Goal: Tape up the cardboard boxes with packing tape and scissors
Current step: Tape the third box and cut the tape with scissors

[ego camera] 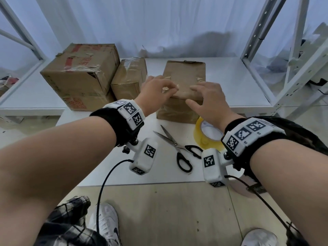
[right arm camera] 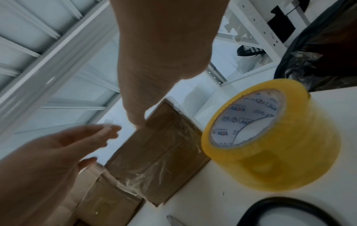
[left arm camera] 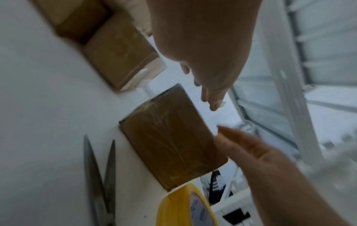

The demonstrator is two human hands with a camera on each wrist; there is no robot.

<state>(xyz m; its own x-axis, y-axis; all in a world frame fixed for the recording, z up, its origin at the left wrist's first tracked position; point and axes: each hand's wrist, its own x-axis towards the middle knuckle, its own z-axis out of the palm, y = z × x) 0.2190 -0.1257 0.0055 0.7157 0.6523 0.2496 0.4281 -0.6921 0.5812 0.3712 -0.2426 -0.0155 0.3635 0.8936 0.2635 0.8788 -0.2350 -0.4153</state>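
A small cardboard box (ego camera: 184,75) with clear tape over its seams stands mid-table, also in the wrist views (left arm camera: 170,140) (right arm camera: 158,152). My left hand (ego camera: 168,88) hovers over its near left top edge with fingers loosely bent; a small scrap of clear tape (right arm camera: 108,123) clings to the fingertips. My right hand (ego camera: 197,93) lies spread on the box's near top edge, with its thumb down over the front face. A yellow tape roll (ego camera: 205,134) (right arm camera: 270,137) stands by the box's right front corner. Black-handled scissors (ego camera: 177,148) lie open in front of the box.
A large taped box (ego camera: 79,75) and a medium one (ego camera: 129,79) stand at the back left, close to the small box. White metal shelving (ego camera: 284,50) rises on the right and a black bag (ego camera: 301,132) sits behind my right wrist. The table's front edge (ego camera: 142,183) lies under my forearms.
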